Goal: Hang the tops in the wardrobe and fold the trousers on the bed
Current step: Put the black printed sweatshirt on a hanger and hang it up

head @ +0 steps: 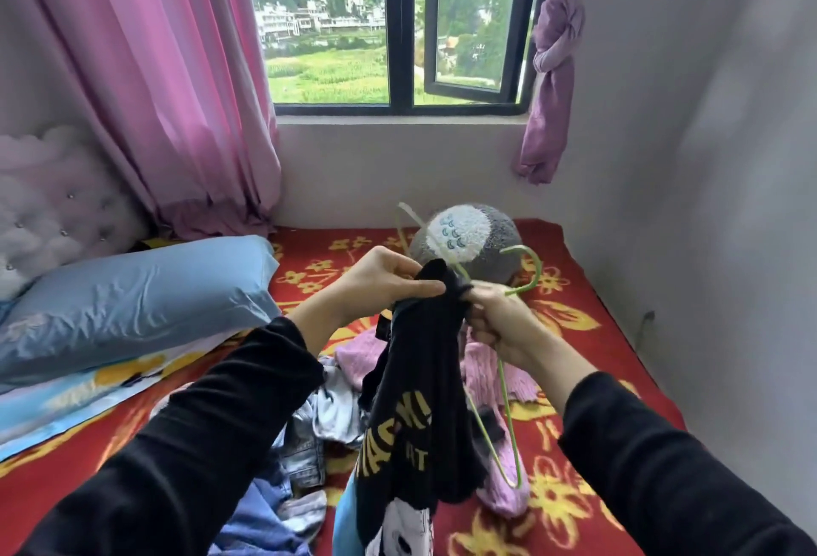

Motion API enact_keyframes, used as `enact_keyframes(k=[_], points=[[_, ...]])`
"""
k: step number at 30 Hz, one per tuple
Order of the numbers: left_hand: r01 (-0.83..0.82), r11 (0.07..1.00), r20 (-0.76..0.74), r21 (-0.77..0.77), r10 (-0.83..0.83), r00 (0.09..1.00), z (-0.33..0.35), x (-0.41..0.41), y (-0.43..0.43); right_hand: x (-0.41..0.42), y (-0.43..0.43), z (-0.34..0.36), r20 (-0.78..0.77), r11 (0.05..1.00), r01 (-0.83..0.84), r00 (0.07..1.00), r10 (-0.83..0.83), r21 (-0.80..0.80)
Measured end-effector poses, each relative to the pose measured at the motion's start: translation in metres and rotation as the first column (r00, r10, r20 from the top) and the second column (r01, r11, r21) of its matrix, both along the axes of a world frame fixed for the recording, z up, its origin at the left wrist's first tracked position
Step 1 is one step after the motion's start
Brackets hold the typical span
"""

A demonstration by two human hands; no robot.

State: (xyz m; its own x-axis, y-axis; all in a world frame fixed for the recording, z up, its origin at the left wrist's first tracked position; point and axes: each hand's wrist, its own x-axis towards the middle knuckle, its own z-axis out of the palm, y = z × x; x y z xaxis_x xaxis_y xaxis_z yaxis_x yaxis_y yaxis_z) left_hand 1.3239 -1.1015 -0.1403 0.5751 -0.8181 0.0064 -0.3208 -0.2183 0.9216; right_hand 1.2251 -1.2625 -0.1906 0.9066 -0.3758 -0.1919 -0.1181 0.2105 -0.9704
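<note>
Both hands, left hand (380,286) and right hand (504,325), grip black top (420,401) and green hanger (508,418).

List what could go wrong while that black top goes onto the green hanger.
1. The black top is bunched at the neck between the left hand and right hand; forcing the green hanger through might stretch it.
2. If dropped, it could land in the clothes pile below.
</note>
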Motion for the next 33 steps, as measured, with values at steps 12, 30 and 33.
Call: enact_keyframes(k=[12,30,33], points=[[-0.049,0.992,-0.326,0.117,0.085,0.942,-0.101,0.008,0.026,-0.002,0.005,0.081,0.221,0.996,0.073,0.974,-0.059,-0.057],[-0.645,0.734,-0.563,-0.212,0.448,0.694,0.063,0.058,0.009,-0.021,-0.085,0.080,0.260,0.777,0.629,0.749,-0.610,0.013],[-0.631,0.740,-0.546,-0.234,0.437,0.715,0.089,0.055,0.008,-0.022,-0.091,0.079,0.293,0.749,0.649,0.748,-0.596,-0.132]])
